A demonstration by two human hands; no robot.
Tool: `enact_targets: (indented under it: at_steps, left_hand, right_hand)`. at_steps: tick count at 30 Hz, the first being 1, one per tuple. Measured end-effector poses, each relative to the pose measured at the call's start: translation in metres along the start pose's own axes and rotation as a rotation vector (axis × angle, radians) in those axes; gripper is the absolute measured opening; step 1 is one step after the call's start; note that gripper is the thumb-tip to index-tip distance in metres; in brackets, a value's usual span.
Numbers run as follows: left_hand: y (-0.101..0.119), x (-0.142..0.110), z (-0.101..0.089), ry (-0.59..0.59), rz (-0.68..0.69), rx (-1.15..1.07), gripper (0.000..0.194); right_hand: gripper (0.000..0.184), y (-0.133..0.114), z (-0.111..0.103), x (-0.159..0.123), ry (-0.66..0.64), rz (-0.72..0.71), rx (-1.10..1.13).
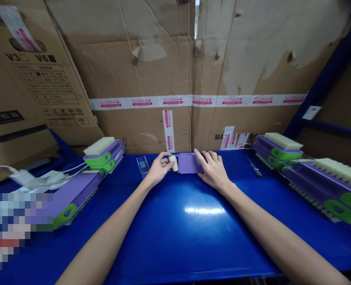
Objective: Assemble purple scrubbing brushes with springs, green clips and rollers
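Note:
Between the thumb and fingers of my left hand [160, 168] is a small white cylinder [173, 163], close to the left end of a flat purple rectangular case [189, 163]. Whether the cylinder touches the case I cannot tell. My right hand [212, 167] holds the case by its right end, fingers over the far side and thumb at the near side. Left of my left hand lies a small clear plastic tray [142, 165]. A screwdriver [255, 168] rests on the blue table [175, 237] to the right of my right hand.
Purple-and-green brushes with cream bristles stand stacked at the left [104, 154] and right [326, 178]. A white power strip [29, 178] with cables lies far left. Large cardboard sheets [145, 71] form the back wall; a blue metal post [320, 83] rises at right.

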State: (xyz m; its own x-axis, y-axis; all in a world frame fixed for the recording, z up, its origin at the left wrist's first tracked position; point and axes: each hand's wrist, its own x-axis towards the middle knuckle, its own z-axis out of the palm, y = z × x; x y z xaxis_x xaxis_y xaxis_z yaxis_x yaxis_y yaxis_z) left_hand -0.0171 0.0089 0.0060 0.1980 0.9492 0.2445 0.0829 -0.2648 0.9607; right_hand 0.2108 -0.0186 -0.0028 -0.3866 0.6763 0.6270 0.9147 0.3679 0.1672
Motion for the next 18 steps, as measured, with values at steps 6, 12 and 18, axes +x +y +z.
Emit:
enact_targets:
  at_steps: [6, 12, 18]
  left_hand:
    - [-0.003, 0.002, -0.002, -0.018, 0.024, 0.029, 0.041]
    - [-0.009, 0.004, -0.002, 0.008, 0.042, 0.068, 0.04]
    - [-0.011, 0.003, 0.002, 0.059, 0.079, 0.089, 0.039]
  right_hand:
    - [0.087, -0.001, -0.001, 0.0, -0.015, 0.006, 0.023]
    - [0.084, -0.001, -0.003, -0.001, -0.013, -0.003, 0.014]
    - [0.082, -0.002, -0.003, -0.001, 0.0, 0.003, -0.003]
